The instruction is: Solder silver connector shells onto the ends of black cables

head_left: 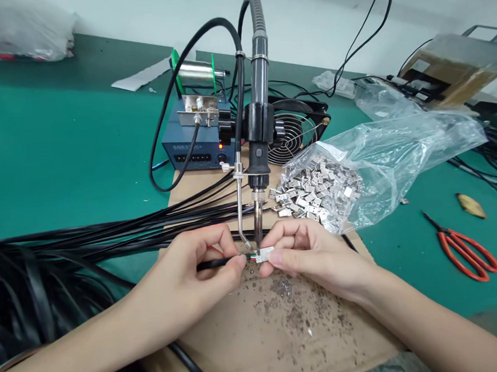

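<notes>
Between thumb and fingers, my left hand [206, 258] pinches a black cable [214, 264] close to its stripped end, where thin coloured wires show. My right hand [309, 253] grips a small silvery USB connector [265, 254] by its far end. The wire ends meet the connector's back contacts. Right above this joint, the tip of an upright soldering iron [257, 214] comes down in its stand. A thin bent metal solder feed tube [240, 209] points at the same spot. Whether the tip touches the contacts is too small to tell.
Brown cardboard [243, 335] with dark specks lies under my hands. A clear bag [401, 157] spills several USB connectors [313, 186] at right. Behind stand a blue solder feeder [193, 139], a solder spool [196, 73] and a fan [294, 136]. Red-handled pliers [469, 252] lie right; bundled black cables [37, 294] left.
</notes>
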Motion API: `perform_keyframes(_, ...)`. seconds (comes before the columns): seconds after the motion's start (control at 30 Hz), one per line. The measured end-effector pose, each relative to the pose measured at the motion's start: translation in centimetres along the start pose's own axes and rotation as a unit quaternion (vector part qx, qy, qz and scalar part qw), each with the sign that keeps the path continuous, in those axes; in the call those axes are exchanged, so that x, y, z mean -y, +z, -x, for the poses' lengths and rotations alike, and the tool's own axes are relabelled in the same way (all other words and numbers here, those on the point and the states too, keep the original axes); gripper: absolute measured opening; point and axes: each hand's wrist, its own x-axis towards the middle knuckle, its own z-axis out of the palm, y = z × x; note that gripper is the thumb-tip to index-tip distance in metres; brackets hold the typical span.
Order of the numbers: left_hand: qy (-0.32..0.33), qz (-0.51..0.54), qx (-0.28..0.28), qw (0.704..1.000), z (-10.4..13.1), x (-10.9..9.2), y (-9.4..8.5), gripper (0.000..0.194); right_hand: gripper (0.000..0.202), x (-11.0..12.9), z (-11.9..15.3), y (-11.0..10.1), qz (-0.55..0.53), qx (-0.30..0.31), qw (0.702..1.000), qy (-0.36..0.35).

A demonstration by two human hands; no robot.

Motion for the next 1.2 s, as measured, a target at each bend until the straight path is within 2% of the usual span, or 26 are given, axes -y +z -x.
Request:
perform_keyframes(0.3,-0.029,-0.007,0.003,1.000,0.1,-0.7,0.1,0.017,0.015,0.0,0.0,0.1,-0.005,-0.001,1.000,0.007)
perform_keyframes(0.53,-0.059,-0.063,-0.016,0.996,0.1,-0.6,0.2,0.017,0.011,0.4,0.1,0.6,0.044,-0.044,0.998,0.022)
perform_keyframes(0.9,-0.076,-0.078,0.024,0.994,0.3,-0.6,0.0,0.015,0.012,0.5,0.2,0.6,0.071,-0.055,0.996,0.007)
perform_keyframes(1.2,-0.064,-0.015,-0.026,0.997,0.8,-1.2,0.9,0.014,0.014,0.4,0.3,0.2,0.062,-0.033,0.998,0.004)
